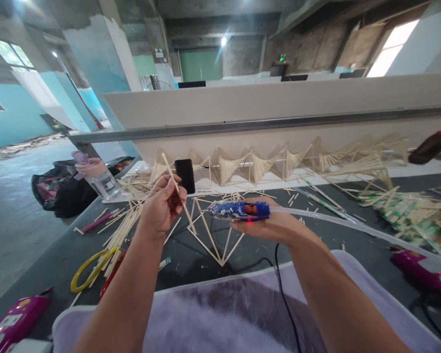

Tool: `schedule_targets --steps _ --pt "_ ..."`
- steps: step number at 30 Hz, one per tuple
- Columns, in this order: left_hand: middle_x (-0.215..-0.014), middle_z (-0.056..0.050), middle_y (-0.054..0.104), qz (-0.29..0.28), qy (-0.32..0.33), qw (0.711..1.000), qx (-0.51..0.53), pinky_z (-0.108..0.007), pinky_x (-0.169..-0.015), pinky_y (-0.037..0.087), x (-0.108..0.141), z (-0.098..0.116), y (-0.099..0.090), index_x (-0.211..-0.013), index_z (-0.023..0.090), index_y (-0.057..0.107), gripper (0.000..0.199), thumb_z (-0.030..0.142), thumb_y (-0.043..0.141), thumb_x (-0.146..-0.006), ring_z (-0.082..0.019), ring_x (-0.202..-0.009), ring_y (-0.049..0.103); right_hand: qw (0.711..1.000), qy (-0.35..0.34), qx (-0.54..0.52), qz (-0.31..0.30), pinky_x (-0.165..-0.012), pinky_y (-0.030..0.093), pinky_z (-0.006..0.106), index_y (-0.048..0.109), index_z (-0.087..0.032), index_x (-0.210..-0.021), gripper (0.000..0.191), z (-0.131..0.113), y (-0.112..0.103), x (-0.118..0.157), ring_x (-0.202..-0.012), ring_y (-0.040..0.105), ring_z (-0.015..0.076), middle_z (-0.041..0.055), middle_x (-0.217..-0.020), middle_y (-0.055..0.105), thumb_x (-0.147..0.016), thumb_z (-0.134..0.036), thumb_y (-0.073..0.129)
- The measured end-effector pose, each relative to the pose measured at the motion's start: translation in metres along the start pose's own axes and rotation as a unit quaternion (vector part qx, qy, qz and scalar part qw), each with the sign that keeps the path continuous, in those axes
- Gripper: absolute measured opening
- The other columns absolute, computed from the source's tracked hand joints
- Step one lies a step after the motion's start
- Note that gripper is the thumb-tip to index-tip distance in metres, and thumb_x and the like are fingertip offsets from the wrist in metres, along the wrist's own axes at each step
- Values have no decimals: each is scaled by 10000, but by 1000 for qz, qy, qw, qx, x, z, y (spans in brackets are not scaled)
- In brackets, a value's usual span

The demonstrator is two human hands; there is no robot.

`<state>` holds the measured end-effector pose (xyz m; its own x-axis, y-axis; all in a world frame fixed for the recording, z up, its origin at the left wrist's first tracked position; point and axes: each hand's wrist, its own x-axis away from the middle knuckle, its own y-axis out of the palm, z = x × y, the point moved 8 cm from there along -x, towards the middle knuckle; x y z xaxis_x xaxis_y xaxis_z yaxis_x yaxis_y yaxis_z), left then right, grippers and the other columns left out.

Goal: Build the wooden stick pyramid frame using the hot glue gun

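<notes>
My left hand [161,208] pinches a thin wooden stick [180,193], which slants down to the right. The stick's lower end is at the left part of a small frame of glued sticks [222,260] on the dark table. My right hand [268,223] is wrapped round a blue glue gun [238,211] with whitish residue on its front. Its nozzle points left, above the frame and close to the stick. A small red light glows on the gun, and a clear glue stick [316,214] runs out of its back to the right.
Finished stick structures [260,166] line the back by a white board [272,100]. A black phone [184,175], a bottle [97,174], loose sticks [123,223] and yellow-handled scissors [84,279] lie left. Purple tools [20,318] sit at both sides. A lilac cloth [220,314] covers the front.
</notes>
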<state>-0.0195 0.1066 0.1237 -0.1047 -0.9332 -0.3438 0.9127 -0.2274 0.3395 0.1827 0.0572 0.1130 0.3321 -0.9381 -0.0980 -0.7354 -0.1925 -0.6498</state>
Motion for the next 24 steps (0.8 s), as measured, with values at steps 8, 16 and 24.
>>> schedule_targets --steps 8,16,24 --pt "-536 26 548 3 -13 1000 8 -136 -297 300 -1 -2 1 -863 205 525 124 316 541 -810 -59 -334 428 999 -5 35 -12 -433 332 213 593 -175 -636 212 9 -1 -2 -499 456 97 -23 -550 542 -640 -375 662" --pt "-522 11 540 -9 -3 1000 -4 -155 -279 277 -2 5 6 -839 209 564 86 275 511 -824 -71 -328 413 949 106 -289 73 -530 494 249 583 -146 -784 225 114 -34 -36 -450 467 67 22 -682 614 -716 -341 673" --pt "-528 3 544 -10 -18 1000 -16 -173 -293 279 -1 -4 10 -842 229 593 68 265 545 -809 -77 -347 417 857 241 -434 139 -531 518 250 530 -136 -779 178 187 -3 -51 -486 569 109 38 -583 621 -848 -299 539"
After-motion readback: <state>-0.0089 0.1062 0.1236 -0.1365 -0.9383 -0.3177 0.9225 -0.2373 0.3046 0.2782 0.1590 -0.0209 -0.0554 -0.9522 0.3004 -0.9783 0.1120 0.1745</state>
